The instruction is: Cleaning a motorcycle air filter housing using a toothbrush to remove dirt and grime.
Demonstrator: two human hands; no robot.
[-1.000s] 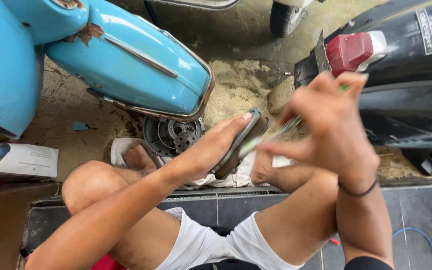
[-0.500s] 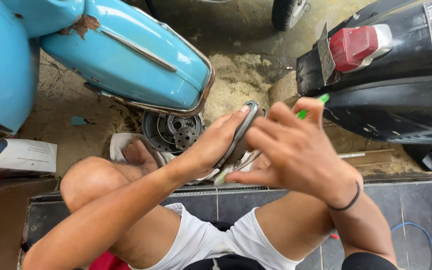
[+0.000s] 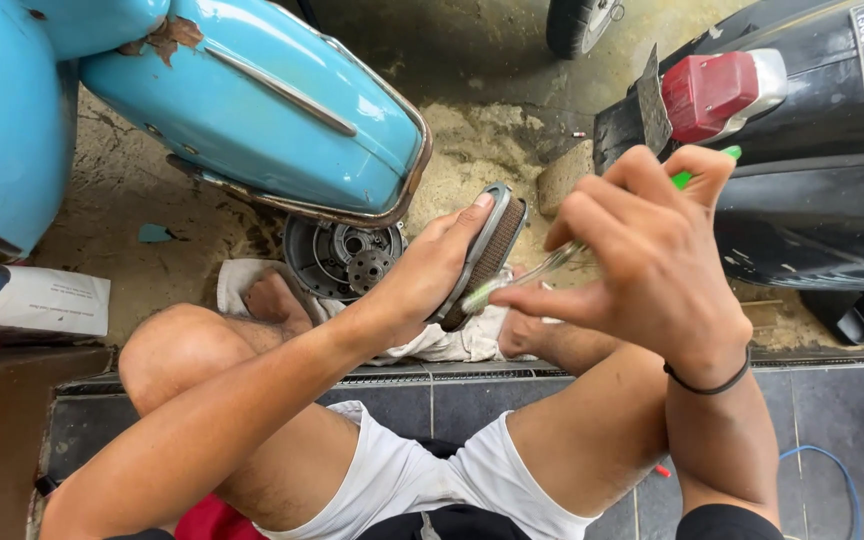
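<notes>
Left hand (image 3: 432,270) grips curved brake shoe (image 3: 487,250), frame centre, above white rag (image 3: 432,340). Right hand (image 3: 652,260) at 3 o'clock pinches green toothbrush (image 3: 512,280), bristles touching shoe. Blue scooter (image 3: 282,110) at 11 o'clock.

Left hand (image 3: 432,270): wrapped around a curved brake shoe (image 3: 487,250), held on edge.
Right hand (image 3: 652,260): closed on a green toothbrush (image 3: 542,268), bristles touching the shoe.
Behind: blue scooter (image 3: 262,110), black scooter (image 3: 812,150).
</notes>
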